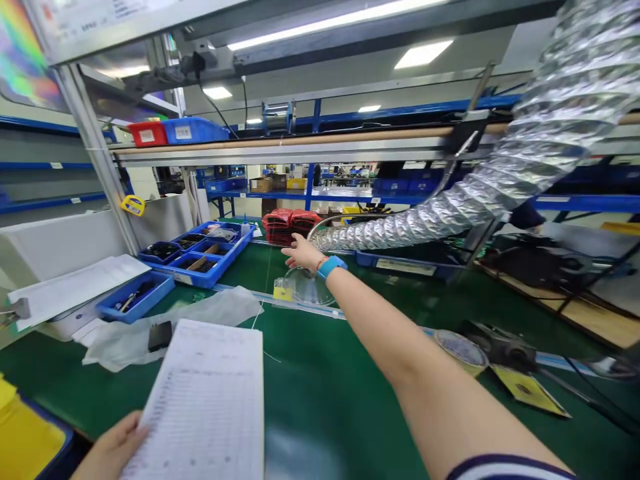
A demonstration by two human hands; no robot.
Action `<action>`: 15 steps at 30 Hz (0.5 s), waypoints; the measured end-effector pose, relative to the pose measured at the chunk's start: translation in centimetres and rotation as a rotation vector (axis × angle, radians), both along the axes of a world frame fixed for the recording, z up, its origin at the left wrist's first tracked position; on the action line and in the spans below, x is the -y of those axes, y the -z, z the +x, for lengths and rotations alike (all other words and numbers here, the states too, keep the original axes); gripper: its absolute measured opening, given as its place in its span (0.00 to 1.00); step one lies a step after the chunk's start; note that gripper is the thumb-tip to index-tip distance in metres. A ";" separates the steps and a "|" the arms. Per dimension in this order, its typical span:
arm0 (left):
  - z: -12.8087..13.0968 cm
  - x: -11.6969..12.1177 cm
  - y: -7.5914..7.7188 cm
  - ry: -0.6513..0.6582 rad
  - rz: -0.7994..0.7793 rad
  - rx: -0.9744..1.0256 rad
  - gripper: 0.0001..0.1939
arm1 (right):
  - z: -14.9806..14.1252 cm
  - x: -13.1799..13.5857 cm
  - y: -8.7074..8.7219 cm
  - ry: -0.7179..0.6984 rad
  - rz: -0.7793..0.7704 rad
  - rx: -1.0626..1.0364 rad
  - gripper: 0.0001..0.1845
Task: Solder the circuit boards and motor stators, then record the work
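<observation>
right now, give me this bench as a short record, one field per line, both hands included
left hand: holds printed sheets by their left edge
right hand: stretched out by the clear hood; contact unclear
right wrist: blue band
surface: green bench top
bench, left side: blue compartment tray, small blue box nearer the camera
beyond right hand: red packages
upper shelf: red bin beside blue bin

Bright white light comes from a tube light (335, 25) and ceiling panels (424, 54) left of the foil duct's (450, 207) upper end. The duct glints; below it, the green mat (300, 433) shows hazy glare. Left of it, the paper's (210, 400) writing blurs.
</observation>
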State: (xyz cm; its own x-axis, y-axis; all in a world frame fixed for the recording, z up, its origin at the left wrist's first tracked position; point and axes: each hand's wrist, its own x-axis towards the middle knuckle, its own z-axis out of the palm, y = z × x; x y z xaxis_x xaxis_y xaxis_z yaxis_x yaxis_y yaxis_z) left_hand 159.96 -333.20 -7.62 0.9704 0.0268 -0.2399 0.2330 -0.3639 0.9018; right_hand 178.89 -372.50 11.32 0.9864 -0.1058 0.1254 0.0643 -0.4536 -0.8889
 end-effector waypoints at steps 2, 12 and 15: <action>-0.7 1.7 0.8 0.029 -0.139 -0.026 0.32 | 1.2 -2.5 1.1 -0.019 -0.009 -0.005 0.30; 0.7 1.1 2.8 0.083 0.029 -0.019 0.30 | -0.9 -0.1 -4.8 0.059 -0.655 -0.075 0.09; 1.8 3.4 1.7 0.185 0.082 0.032 0.26 | -1.5 3.1 -8.3 0.212 -0.910 -0.036 0.08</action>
